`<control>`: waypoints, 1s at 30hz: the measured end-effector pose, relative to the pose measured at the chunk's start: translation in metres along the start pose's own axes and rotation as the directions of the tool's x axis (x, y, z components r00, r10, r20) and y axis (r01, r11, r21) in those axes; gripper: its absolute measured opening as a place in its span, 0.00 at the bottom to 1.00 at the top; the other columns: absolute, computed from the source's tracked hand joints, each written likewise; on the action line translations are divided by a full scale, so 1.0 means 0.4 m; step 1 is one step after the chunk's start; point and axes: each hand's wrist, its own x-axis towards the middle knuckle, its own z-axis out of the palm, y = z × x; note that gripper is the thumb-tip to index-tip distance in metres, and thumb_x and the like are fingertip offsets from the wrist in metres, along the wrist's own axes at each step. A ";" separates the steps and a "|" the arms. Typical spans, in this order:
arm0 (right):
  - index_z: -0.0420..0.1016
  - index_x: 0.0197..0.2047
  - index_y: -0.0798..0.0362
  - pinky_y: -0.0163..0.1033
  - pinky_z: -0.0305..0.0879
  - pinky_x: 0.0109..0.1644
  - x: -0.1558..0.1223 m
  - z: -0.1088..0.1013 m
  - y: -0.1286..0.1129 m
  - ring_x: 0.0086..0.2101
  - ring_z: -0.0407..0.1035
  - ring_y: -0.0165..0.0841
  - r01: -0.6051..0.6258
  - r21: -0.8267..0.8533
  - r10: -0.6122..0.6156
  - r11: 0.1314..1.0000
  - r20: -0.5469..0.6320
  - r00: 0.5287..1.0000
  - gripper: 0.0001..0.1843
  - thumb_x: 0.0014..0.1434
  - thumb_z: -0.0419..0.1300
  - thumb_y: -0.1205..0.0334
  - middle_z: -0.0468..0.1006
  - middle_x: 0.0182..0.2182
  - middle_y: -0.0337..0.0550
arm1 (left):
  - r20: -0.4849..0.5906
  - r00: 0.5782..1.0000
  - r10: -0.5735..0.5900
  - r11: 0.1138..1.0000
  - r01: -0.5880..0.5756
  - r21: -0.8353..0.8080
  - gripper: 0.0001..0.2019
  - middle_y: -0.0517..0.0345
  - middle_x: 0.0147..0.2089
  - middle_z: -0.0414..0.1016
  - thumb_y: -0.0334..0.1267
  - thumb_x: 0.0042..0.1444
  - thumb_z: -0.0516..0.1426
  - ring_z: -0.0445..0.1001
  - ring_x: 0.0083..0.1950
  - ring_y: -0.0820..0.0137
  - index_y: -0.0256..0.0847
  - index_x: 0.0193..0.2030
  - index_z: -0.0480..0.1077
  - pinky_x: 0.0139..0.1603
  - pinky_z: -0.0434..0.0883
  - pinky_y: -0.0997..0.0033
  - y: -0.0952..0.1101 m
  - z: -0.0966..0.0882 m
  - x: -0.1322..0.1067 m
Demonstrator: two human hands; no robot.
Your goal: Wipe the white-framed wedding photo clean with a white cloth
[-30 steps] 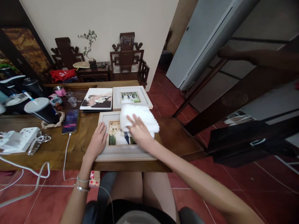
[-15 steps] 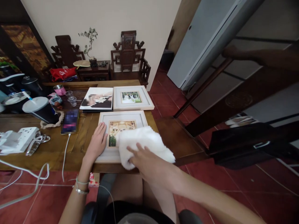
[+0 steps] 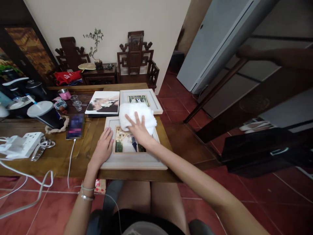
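A fluffy white cloth (image 3: 124, 119) lies bunched over the far edge of the nearer picture frame (image 3: 137, 164) and reaches onto the frame behind it. My right hand (image 3: 139, 129) holds this cloth against the frame from above, fingers spread across its top. On the frame's left border rests my left hand (image 3: 104, 147), open and flat, with nothing in it. Part of the photo (image 3: 124, 143) shows under the glass; my right forearm crosses the frame's right side. The second light-wood frame (image 3: 156, 102) lies just beyond, partly covered by the cloth.
Left of the second frame is a photo album (image 3: 102, 102). A phone (image 3: 75, 126) on a cable, a lidded cup (image 3: 44, 112), a power strip (image 3: 30, 143) and a clear hair claw (image 3: 41, 148) occupy the table's left side. A carved chair (image 3: 135, 58) stands behind.
My right hand has pushed the cloth away from me, from the frame's near right part to its far edge. More of the photo shows. My left hand stays on the border.
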 end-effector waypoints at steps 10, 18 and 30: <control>0.80 0.44 0.49 0.74 0.55 0.55 -0.165 -0.127 -0.088 0.60 0.55 0.66 0.111 0.279 -0.227 0.954 0.425 0.876 0.21 0.50 0.60 0.78 0.57 0.67 0.50 | 0.010 0.999 -0.049 0.999 0.049 -0.013 0.23 0.40 0.69 0.56 0.38 0.66 0.44 0.50 0.72 0.59 0.32 0.64 0.60 0.69 0.54 0.49 0.012 -0.007 0.002; 0.79 0.48 0.52 0.72 0.55 0.57 -0.228 -0.181 -0.154 0.62 0.51 0.65 0.128 0.321 -0.268 0.939 0.445 0.854 0.19 0.54 0.58 0.74 0.57 0.67 0.50 | 0.050 0.993 -0.110 0.988 0.114 -0.101 0.24 0.42 0.71 0.54 0.40 0.67 0.42 0.48 0.73 0.60 0.33 0.65 0.59 0.70 0.52 0.49 0.020 -0.016 0.004; 0.71 0.58 0.59 0.73 0.51 0.59 -0.012 -0.040 -0.191 0.63 0.50 0.63 0.086 0.179 -0.106 0.980 0.104 0.989 0.23 0.64 0.45 0.70 0.58 0.65 0.59 | -0.033 0.987 -0.156 0.928 0.135 -0.346 0.31 0.44 0.73 0.47 0.52 0.67 0.38 0.47 0.73 0.64 0.34 0.71 0.47 0.72 0.46 0.57 0.044 -0.044 -0.003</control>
